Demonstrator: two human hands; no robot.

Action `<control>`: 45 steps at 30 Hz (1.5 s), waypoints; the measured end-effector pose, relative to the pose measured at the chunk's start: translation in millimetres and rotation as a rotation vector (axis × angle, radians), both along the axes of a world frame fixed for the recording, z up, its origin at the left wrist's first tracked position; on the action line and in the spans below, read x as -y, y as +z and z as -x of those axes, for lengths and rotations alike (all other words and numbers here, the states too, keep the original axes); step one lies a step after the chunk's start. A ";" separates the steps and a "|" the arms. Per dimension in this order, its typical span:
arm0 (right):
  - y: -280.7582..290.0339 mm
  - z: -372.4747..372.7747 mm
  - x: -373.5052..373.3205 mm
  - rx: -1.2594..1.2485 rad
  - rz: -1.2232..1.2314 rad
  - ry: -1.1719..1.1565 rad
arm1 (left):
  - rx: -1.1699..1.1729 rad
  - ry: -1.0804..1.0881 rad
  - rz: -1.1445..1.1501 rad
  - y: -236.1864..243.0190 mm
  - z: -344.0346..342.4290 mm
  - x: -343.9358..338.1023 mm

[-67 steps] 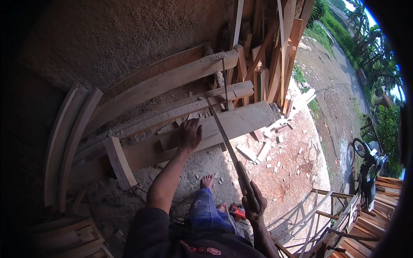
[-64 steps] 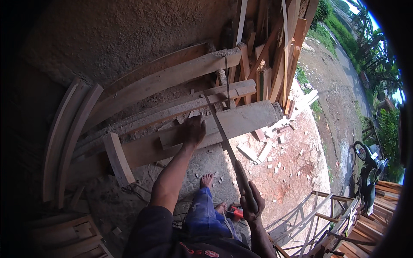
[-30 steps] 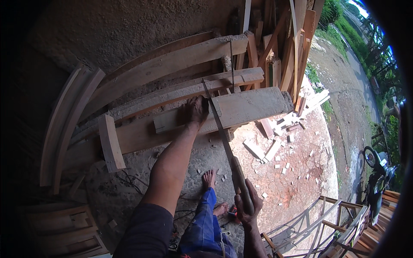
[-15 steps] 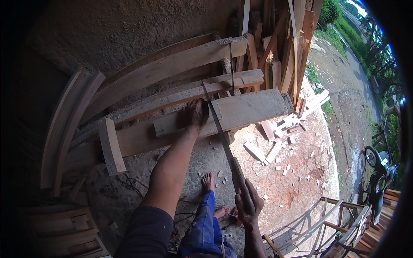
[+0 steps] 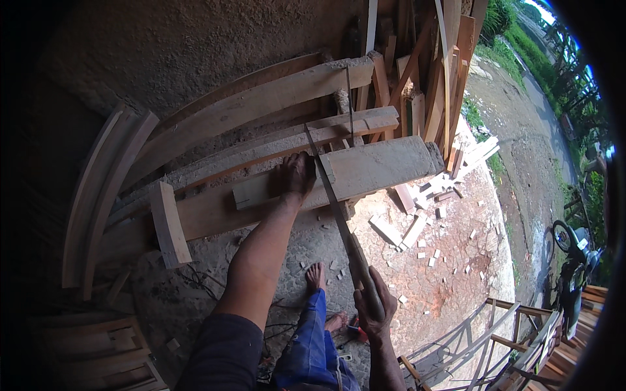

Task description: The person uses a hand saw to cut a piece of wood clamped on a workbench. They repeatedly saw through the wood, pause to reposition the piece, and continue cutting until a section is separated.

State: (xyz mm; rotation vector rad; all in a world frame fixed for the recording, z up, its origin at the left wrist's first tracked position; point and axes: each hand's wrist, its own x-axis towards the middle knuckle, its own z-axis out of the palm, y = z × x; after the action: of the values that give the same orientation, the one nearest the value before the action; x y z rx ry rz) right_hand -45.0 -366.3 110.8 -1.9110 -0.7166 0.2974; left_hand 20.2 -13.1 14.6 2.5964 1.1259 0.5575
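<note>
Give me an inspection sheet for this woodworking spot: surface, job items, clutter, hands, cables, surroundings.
Surface: rough stone ground, dusty.
Job's things: handsaw blade lies across a thick plank.
Clutter: pale offcuts scattered on the ground; curved boards and leaning timber stacked around.
Hands: left hand presses on the plank; right hand closed on the saw's grip.
Cables: dark wires on the ground.
Surroundings: wall behind, motorbike and dirt road at right.
</note>
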 end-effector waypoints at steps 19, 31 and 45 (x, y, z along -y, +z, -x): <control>-1.1 -16.5 -35.2 -0.085 -0.060 -0.003 | -0.050 -0.006 -0.004 11.6 -5.1 5.6; -0.5 -10.2 -19.1 0.000 -0.058 -0.019 | 0.037 -0.017 0.006 -10.2 -8.2 -1.1; -15.1 25.0 48.3 0.076 0.015 -0.003 | 0.140 -0.048 -0.088 -25.8 -1.4 -7.3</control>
State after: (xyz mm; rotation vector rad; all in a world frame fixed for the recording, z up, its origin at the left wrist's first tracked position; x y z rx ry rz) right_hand -70.0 -414.6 95.7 -1.9460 -0.7637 0.2301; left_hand 21.6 -5.8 -11.2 2.6037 1.0133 0.7811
